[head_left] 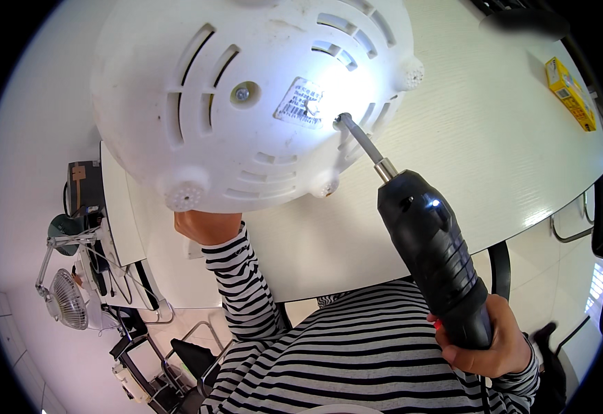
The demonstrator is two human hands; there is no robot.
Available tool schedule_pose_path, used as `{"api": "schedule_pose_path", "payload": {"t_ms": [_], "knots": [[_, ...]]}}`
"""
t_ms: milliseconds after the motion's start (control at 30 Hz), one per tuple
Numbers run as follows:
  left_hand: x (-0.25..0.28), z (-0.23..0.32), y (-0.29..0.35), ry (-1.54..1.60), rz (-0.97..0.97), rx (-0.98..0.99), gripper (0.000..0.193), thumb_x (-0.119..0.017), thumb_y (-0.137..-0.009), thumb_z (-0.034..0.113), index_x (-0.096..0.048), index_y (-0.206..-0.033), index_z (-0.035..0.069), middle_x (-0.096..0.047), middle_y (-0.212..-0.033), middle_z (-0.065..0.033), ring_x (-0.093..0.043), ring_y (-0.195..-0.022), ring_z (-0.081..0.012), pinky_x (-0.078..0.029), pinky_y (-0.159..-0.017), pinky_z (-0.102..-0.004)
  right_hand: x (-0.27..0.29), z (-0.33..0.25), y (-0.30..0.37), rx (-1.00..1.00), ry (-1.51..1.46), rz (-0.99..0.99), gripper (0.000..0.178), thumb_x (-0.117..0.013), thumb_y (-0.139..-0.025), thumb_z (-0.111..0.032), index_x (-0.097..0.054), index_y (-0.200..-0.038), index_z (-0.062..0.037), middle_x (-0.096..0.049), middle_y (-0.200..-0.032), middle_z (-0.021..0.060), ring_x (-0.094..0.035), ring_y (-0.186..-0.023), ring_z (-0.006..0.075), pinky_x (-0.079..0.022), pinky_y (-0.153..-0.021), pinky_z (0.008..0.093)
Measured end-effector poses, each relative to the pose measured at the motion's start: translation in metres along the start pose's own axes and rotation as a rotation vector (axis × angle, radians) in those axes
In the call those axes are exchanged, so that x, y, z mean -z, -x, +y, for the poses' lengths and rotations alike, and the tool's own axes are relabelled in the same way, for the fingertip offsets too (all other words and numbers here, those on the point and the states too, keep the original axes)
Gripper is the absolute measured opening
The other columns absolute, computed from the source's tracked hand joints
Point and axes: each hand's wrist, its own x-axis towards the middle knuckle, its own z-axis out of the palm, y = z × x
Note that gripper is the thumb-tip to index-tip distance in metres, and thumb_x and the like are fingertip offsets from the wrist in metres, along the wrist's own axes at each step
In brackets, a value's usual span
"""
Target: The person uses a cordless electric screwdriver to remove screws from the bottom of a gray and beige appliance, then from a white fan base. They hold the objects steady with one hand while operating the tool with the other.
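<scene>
A white plastic appliance (pixel 260 152) fills the upper middle, its vented underside tilted toward me. That underside has round feet, slots, a printed label (pixel 301 103) and a recessed screw (pixel 243 92). My left hand (pixel 208 225) reaches behind its lower edge and holds it up; the fingers are hidden. My right hand (pixel 491 341) is closed round the handle of a black electric screwdriver (pixel 434 252). Its long metal bit (pixel 361 138) slants up to the left, with the tip at a hole beside the label. Bright light falls on the plastic around the tip.
A pale table (pixel 481 131) lies beneath the appliance, its curved edge close to my body. At the far right is a yellow box (pixel 570 94). A clamp-arm lamp or fan (pixel 68 299) and a dark box (pixel 85 185) stand at the left. Chairs surround the table.
</scene>
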Motion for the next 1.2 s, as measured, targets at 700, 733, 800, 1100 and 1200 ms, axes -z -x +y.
{"api": "schedule_pose_path", "payload": {"t_ms": [700,733,800,1100,1200], "knots": [[0.0,0.002,-0.002,0.007,0.037,-0.009,0.037,-0.075,-0.055,0.028,-0.063,-0.083,0.006,-0.064,-0.08,-0.007,-0.062,-0.066,-0.0258,-0.049,-0.056,-0.0325,-0.006,0.009,0.001,0.127,-0.112,-0.01,0.051,-0.07,-0.055,-0.011,-0.05,-0.1,0.0021,-0.059,-0.072,0.0071,-0.057,-0.06,0.0144,-0.048,-0.06,0.023],[0.0,0.002,-0.002,0.007,0.041,-0.01,0.037,-0.075,-0.055,0.028,-0.063,-0.083,0.007,-0.064,-0.08,-0.007,-0.062,-0.066,-0.0258,-0.05,-0.056,-0.0325,-0.006,0.008,0.001,0.119,-0.115,-0.015,0.051,-0.069,-0.055,-0.011,-0.049,-0.1,0.0022,-0.059,-0.073,0.0072,-0.057,-0.06,0.0144,-0.048,-0.06,0.023],[-0.001,0.002,-0.002,0.007,0.048,-0.012,0.037,-0.075,-0.055,0.028,-0.063,-0.083,0.007,-0.064,-0.079,-0.0069,-0.062,-0.066,-0.0259,-0.05,-0.056,-0.0324,-0.005,0.006,0.001,0.103,-0.121,-0.024,0.052,-0.069,-0.055,-0.01,-0.049,-0.101,0.0026,-0.059,-0.073,0.0075,-0.057,-0.06,0.0145,-0.048,-0.06,0.0231],[0.001,0.005,-0.004,0.026,0.054,-0.006,0.036,-0.075,-0.054,0.027,-0.063,-0.082,0.007,-0.064,-0.078,-0.0068,-0.061,-0.065,-0.0256,-0.05,-0.056,-0.0314,-0.006,0.006,0.001,0.114,-0.128,-0.018,0.051,-0.068,-0.057,-0.011,-0.049,-0.102,0.0032,-0.059,-0.073,0.0087,-0.057,-0.062,0.0151,-0.048,-0.061,0.0239],[0.003,0.005,-0.005,0.019,0.057,-0.013,0.036,-0.075,-0.054,0.027,-0.063,-0.081,0.006,-0.064,-0.077,-0.0064,-0.061,-0.064,-0.0253,-0.049,-0.055,-0.0312,-0.006,0.006,0.002,0.109,-0.141,-0.02,0.05,-0.068,-0.058,-0.011,-0.049,-0.102,0.0035,-0.059,-0.074,0.009,-0.057,-0.062,0.0155,-0.048,-0.062,0.0243]]}}
